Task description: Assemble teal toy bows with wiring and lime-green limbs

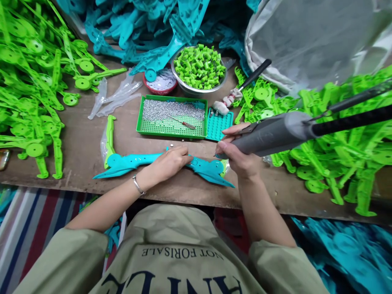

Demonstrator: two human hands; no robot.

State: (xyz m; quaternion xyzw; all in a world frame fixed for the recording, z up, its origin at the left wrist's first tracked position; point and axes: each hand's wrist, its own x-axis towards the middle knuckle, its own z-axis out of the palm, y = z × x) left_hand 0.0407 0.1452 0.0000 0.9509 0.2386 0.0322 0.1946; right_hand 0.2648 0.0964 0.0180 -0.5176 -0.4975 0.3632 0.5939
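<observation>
A long blue plastic part (134,160) lies across the table near its front edge, with a green arm (110,141) and a clear plastic piece (104,143) standing out at its left end. My left hand (171,162) rests on the middle of the blue part, its fingers bent down and pressed together over it. In my right hand (237,153) is a grey power screwdriver (269,136), its tip pointing left above the right end of the blue part. Fingers wrap round its front end. A few small screws (172,145) lie just behind the blue part.
Behind my hands are a green tray (141,118) of screws, a blue perforated tray (219,124), a metal bowl (199,90) of green pieces and a red basket (161,92). Green parts (27,90) heap at left and right, blue parts (131,24) at the back.
</observation>
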